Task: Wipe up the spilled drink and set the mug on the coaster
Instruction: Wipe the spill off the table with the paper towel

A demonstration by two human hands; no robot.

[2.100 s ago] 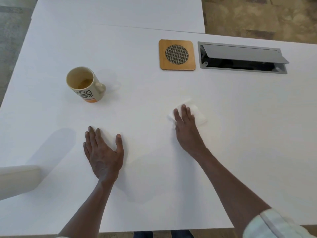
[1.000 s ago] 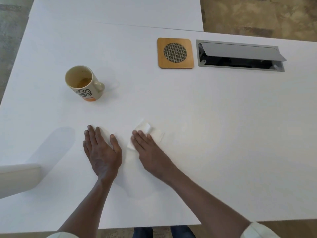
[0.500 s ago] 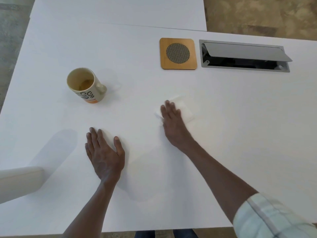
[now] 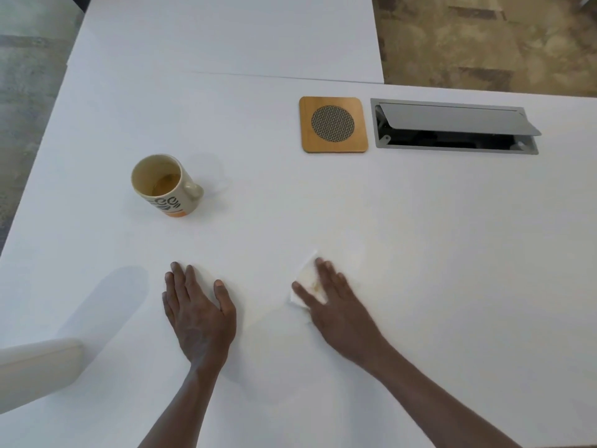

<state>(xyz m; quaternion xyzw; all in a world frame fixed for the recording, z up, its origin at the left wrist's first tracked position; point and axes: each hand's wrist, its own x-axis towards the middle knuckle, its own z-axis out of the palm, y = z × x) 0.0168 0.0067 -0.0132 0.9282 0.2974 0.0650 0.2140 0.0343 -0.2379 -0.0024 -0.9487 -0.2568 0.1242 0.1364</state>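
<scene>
Both forearms bare, reaching forward from the lower edge of view. Left hand (image 4: 199,315) lies palm down, flat on the desk (image 4: 420,253), fingers (image 4: 185,279) straight and close together, thumb spread out to the side. Right hand (image 4: 336,305) also palm down, fingers extended and angled up-left, pressing a napkin (image 4: 308,279) against the desk, thumb spread; wrist straight.

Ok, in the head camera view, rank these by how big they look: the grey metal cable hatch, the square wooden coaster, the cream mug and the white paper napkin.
1. Grey metal cable hatch
2. Square wooden coaster and cream mug: too alike to rank
3. White paper napkin, partly hidden under the right hand
</scene>
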